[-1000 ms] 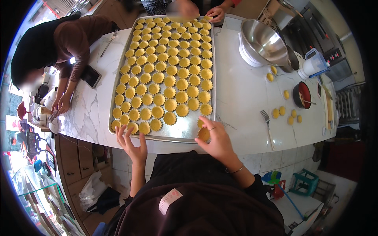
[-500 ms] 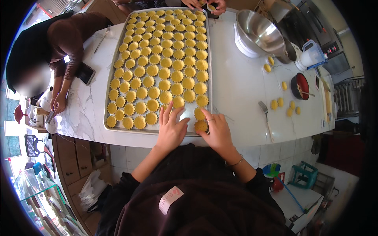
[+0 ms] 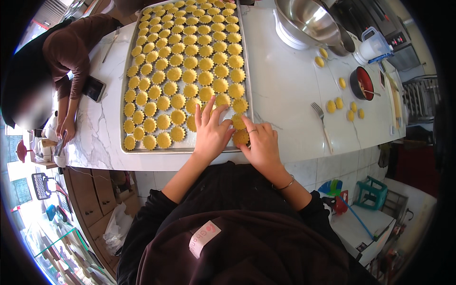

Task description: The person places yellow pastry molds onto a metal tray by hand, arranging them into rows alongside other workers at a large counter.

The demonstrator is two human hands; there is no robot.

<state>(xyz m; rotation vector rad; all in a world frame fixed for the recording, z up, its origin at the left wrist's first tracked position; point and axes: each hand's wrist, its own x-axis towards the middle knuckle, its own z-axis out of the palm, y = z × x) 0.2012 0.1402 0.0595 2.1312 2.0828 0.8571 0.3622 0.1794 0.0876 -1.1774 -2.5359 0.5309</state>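
A large metal baking tray point(image 3: 124, 114) holds many yellow tart shells with fluted rims, set in rows. At its near right corner, the thumb and index finger of my right hand point(image 3: 262, 145) are closed around the edge of a tart shell point(image 3: 241, 137). My left hand point(image 3: 211, 132) hovers over the near edge, fingers spread, its thumb tip at that shell's left rim. Another tart shell point(image 3: 238, 121) lies just beyond, beside my right index finger. My left hand partly hides the shells under it.
At left a person in a brown sleeve point(image 3: 78, 61) leans on the table near a phone point(image 3: 93, 89). To the right lie a fork point(image 3: 323, 126), several loose yellow pieces point(image 3: 339, 103), a red-lined bowl point(image 3: 363, 84), a steel bowl point(image 3: 308, 23) and a jug point(image 3: 374, 46).
The view has shifted, so the tray sits higher in it. My left thumb has come closer to the corner shell. Another person's hands at the far end have mostly left the view.
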